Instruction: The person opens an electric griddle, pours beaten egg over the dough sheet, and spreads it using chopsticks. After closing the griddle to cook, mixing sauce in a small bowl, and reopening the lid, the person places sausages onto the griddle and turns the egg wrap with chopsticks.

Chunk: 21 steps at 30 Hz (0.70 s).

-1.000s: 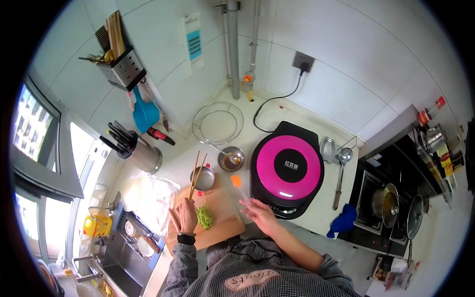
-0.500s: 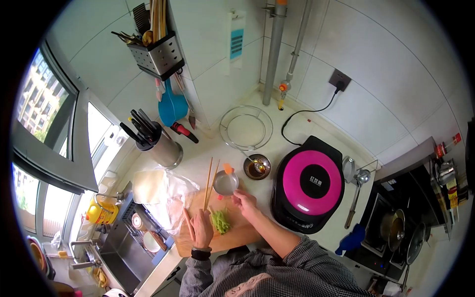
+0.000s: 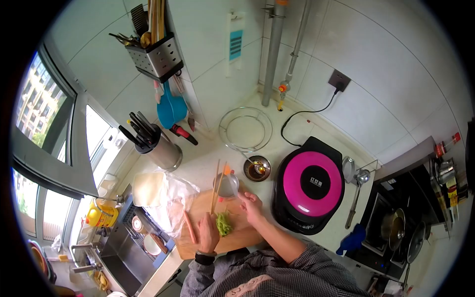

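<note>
My left hand (image 3: 209,233) is closed round the lower ends of a pair of chopsticks (image 3: 216,185), which point away from me over the cutting board (image 3: 237,241). My right hand (image 3: 252,207) grips a slim pale utensil (image 3: 239,190) over the near right side of a small metal bowl (image 3: 225,188); its exact kind is unclear. Between my hands lies a heap of chopped greens (image 3: 224,224). A long pinkish-orange stick (image 3: 190,226), sausage or carrot, rests left of my left hand. Something orange (image 3: 227,169) shows at the bowl's far edge.
Right of the board stands a pink-and-black electric griddle (image 3: 312,183). Behind are a bowl of dark sauce with a spoon (image 3: 257,168) and a wire ring rack (image 3: 246,128). A plastic bag (image 3: 175,198), knife block (image 3: 163,153) and sink (image 3: 126,257) are left.
My left hand and the chopsticks have shifted right, away from the orange stick. My right hand has moved right and slightly nearer me, and the pale utensil now shows across the bowl.
</note>
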Available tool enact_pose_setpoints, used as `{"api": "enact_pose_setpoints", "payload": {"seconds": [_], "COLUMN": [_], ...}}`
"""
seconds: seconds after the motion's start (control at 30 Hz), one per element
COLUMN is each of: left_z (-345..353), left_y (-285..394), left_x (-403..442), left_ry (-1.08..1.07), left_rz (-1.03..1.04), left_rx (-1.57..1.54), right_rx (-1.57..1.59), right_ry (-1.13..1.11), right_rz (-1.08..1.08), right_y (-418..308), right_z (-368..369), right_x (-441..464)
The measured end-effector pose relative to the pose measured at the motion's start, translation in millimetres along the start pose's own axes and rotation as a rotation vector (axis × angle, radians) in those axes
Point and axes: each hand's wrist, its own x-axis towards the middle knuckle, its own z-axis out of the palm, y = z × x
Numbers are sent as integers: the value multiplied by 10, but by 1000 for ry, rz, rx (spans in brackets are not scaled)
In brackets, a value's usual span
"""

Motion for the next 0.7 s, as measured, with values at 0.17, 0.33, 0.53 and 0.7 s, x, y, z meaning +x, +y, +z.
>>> {"api": "enact_pose_setpoints", "payload": {"seconds": [0.17,0.33,0.53,0.7], "left_z": [209,293,399,538], "left_y": [302,1105,2006,2266], "left_x": [-69,-175,-292,-254], "left_ry": [-158,-382,-714,-903], "left_rz": [-84,7,228,626], "left_rx": [-260,-439,-276,-397], "right_rx": [-220,-1134,-1143,-1027], "right_ry": [-148,-273,221,465], "right_rz": [-682,-1352,-1489,-1463], "right_y": [-229,-740,-924,-944], "right_z": [-288,-912,-1644,-2368], "right_x": [-419,-834,-1038,-1211]}}
